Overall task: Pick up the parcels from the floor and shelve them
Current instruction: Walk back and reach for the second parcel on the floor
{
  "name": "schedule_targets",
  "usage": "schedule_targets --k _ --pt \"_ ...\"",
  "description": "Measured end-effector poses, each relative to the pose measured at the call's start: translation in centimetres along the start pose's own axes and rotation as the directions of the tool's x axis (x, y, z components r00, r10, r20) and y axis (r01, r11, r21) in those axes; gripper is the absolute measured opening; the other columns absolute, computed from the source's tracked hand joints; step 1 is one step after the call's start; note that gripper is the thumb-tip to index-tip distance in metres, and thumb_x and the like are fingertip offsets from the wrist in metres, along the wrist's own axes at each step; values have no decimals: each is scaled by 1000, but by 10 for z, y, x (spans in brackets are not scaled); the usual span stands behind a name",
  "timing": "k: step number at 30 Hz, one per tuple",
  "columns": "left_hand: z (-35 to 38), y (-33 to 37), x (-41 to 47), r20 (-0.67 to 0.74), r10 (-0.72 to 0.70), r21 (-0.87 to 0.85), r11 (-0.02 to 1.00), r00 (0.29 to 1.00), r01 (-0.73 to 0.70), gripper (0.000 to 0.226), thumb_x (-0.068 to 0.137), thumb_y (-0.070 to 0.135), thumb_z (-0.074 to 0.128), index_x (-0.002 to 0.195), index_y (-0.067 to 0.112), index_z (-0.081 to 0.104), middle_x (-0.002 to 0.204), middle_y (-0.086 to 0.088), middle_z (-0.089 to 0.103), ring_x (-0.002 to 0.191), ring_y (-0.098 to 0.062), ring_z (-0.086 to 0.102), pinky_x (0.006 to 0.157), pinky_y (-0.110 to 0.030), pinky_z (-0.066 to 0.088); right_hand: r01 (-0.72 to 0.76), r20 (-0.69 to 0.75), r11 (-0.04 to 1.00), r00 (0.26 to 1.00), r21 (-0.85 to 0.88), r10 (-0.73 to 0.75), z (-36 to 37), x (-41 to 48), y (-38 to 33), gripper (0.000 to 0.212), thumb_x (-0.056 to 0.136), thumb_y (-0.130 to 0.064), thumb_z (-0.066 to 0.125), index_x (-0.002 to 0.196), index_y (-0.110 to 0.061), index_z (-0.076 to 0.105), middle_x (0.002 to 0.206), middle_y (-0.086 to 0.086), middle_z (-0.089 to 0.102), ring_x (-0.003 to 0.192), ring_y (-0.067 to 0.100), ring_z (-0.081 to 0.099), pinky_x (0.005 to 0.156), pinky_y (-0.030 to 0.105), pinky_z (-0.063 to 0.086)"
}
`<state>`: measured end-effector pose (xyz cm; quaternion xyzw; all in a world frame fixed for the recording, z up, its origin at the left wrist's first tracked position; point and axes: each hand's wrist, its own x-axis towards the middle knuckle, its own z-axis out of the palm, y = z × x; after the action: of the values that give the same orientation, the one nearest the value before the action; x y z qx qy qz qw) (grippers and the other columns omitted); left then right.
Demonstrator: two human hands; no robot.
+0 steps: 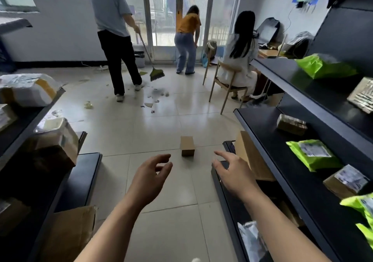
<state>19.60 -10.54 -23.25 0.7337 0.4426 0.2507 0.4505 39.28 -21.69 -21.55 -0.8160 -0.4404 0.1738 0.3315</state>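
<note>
Hovering with left grip [150, 179] and right grip [234, 173] loosely spread, holding nothing, just short of brown parcel [187, 146] on floor [141, 132]; label on shelved green packet [313, 156] too blurred to read.

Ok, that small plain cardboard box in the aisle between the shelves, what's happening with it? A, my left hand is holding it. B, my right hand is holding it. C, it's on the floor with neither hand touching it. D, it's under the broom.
C: the small cardboard box stands on the floor tiles just beyond the left hand and right hand, and neither hand touches it.
</note>
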Motion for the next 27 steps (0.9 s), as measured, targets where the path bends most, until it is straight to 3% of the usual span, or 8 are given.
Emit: schedule_targets --k 4,15,27 --pt "18 13 70 -6 -18 27 999 1000 18 33 92 31 56 125 26 59 121 13 63 98 -2 63 74 -12 41 8 39 1000 999 10 -9 -11 77 8 40 94 -35 48 132 -25 51 138 -5 51 128 13 45 99 24 35" --pt "44 9 236 -31 -111 -14 994 993 111 31 93 30 56 123 24 60 119 12 65 94 -1 62 70 -6 38 2 120 1000 993 8 -3 11 256 28 41 93 -33 50 133 -23 50 138 -3 51 131 14 42 104 29 34" --pt "17 -16 453 54 -110 -21 994 992 111 30 93 27 56 123 22 61 119 8 66 93 1 61 72 -8 41 -127 48 991 991 31 126 58 448 10 38 94 -31 50 131 -24 52 137 -4 52 128 13 44 101 23 34"
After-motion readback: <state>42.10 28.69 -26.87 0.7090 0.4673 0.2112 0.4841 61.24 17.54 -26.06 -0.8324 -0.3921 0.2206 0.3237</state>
